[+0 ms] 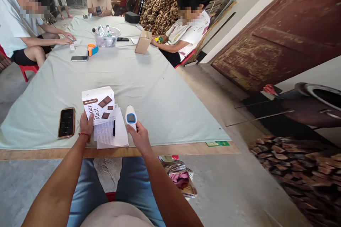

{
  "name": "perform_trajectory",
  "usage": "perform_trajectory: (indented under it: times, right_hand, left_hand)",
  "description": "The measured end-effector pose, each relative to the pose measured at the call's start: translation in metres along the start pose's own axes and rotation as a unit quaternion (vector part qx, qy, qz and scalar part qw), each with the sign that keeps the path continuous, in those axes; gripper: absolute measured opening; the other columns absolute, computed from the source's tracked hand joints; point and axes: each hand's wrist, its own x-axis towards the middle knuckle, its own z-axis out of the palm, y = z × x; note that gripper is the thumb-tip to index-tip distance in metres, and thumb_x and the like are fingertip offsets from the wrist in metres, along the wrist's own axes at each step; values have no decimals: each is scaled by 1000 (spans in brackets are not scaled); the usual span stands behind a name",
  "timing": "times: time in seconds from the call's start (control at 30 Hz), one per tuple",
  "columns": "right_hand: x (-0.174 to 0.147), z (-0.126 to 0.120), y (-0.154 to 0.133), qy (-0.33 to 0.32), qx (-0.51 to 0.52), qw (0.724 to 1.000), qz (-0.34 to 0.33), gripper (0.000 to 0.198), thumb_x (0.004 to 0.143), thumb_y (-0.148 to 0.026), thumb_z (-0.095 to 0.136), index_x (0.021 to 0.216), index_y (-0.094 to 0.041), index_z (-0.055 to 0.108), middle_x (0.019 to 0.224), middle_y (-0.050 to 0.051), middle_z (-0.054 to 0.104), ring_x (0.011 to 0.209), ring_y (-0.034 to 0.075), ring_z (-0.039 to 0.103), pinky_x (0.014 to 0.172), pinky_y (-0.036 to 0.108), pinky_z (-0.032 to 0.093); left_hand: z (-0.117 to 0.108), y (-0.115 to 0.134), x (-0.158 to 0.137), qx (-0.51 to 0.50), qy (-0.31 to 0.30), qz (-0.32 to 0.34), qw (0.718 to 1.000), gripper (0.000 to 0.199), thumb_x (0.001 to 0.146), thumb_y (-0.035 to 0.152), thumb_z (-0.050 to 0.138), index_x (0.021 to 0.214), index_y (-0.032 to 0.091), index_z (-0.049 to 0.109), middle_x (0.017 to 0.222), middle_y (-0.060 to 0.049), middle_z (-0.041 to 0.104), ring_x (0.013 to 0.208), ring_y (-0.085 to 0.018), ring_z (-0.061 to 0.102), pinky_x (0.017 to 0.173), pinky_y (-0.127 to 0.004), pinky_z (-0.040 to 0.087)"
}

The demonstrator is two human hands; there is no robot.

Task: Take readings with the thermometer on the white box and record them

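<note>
My left hand (86, 125) is closed on the lower left edge of a white box (92, 113) printed with brown chocolate pieces and the words "NutriMotion" and "Meal". In my right hand (140, 137) is a white infrared thermometer (131, 111) with a blue-framed screen, its handle wrapped by my fingers. Between the hands lie sheets of paper (121, 133) with printed rows, partly covered by the box. A black pen (114, 128) rests on the sheets. To the left of my left hand, a phone (66, 122) lies face up on the cloth.
A pale green cloth (128, 74) covers the long table. Farther along are another phone (79, 58), an orange and blue object (92, 50), a clear basin (106, 39) of bottles and a cardboard box (143, 42). Several people sit around it. Stacked firewood (287, 163) lies at right.
</note>
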Motion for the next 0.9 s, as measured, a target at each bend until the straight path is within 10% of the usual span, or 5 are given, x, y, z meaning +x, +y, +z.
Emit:
perform_trajectory:
  times: [0.53,0.9]
  right_hand:
    - [5,-31,49,35,-126,991,4,45,82,-49,53,110,-15,64,90,6,68,79,20,57,69,30,45]
    - [47,-29,76,21,-513,857,-45,49,78,-23,61,126,-14,58,117,19,59,106,31,54,88,41,42]
  left_hand:
    - [-3,4,-1,20,-16,-5,1000,51,89,58,41,110,15,62,102,-15,67,98,-32,62,88,-48,50]
    - [-5,14,-10,-5,-30,4,1000,42,80,48,62,109,19,60,97,-9,64,94,-28,61,87,-44,50]
